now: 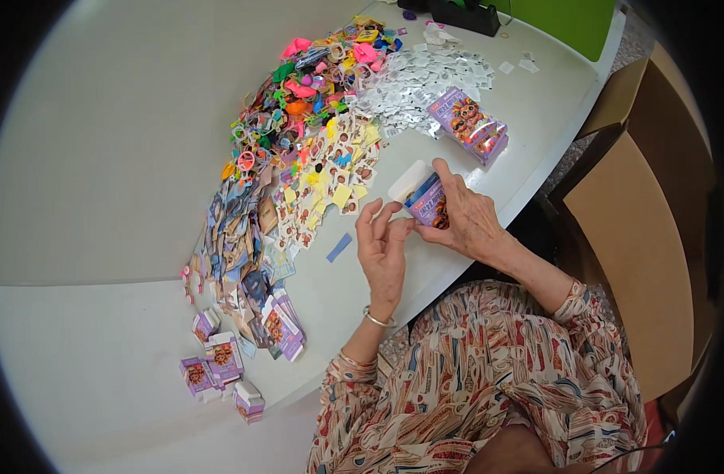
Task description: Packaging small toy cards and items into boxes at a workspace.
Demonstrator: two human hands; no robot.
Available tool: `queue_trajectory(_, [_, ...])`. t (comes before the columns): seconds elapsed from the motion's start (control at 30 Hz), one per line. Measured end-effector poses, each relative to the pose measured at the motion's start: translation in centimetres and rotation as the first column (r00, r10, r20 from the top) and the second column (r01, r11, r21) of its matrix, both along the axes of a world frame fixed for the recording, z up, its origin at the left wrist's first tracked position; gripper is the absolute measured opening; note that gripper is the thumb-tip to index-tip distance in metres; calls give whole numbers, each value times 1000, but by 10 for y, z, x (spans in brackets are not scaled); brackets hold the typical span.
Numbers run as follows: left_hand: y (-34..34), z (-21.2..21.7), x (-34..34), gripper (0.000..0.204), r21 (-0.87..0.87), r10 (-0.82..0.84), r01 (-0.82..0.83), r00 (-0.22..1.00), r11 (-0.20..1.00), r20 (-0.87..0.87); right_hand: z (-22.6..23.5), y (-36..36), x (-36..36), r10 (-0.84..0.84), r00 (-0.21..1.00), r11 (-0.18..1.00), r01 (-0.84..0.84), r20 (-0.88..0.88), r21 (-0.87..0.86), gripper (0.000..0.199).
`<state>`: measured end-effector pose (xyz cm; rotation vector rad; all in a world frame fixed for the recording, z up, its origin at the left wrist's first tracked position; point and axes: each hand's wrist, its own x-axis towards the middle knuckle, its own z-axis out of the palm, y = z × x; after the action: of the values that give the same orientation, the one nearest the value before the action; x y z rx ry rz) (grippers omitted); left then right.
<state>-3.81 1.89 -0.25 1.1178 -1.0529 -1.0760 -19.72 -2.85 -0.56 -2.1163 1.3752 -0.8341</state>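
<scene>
Near frame centre, the right hand (474, 220) grips a purple box (431, 205), open end tilted upper left, beside the half-curled left hand (384, 259).

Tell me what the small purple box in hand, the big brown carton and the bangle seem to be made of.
Small purple box: thin printed card, perhaps coated; its open flap is flat and white. Big brown carton: matte cardboard, probably corrugated, judging by its plain, stiff look. Bangle: probably polished metal, given its silvery shine, though plated plastic is possible.
</scene>
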Motion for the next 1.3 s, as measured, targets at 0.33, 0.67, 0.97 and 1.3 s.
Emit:
queue_trajectory(0.33, [-7,-21,-12,22,-19,24,-21,978,1000,206,-10,-2,-7,124,992,982,-123,-2,-142,78])
queue_trajectory(0.67, [-6,5,-16,25,-216,113,51,723,975,681,-19,-7,-7,106,969,992,-89,223,-86,74])
queue_trajectory(0.97, [-21,14,-7,20,155,-109,88,986,984,130,-16,-7,-10,173,969,976,-145,176,-165,76])
queue_trajectory(1.3, [-14,7,-6,19,108,-20,-25,919,994,394,-24,2,-11,193,979,971,-180,69,-155,81])
